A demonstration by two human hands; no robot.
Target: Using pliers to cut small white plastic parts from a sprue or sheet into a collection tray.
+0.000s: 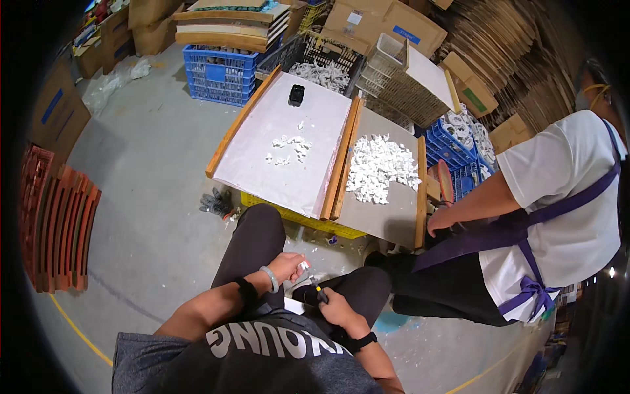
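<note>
Above my lap, my left hand [286,266] pinches a small white piece [304,264] between its fingertips. In my right hand [336,310] is a small hand tool [319,291] with a black and yellow handle; its thin metal end points at the white piece. Whether that end touches the piece is too small to tell. Beyond my knees lies a white-covered board [262,174] with wooden side rails, bearing a scattered group of small white pieces [300,148]. To its right, a second railed board [394,220] carries a large heap of white pieces [379,167].
A black device [296,94] stands on the left board. Yellow crates [341,229] support the boards. At right, a person in a purple apron [479,246] reaches toward the second board. A grey glove [215,202] lies on the floor. Blue crates [220,75] and cartons stand behind.
</note>
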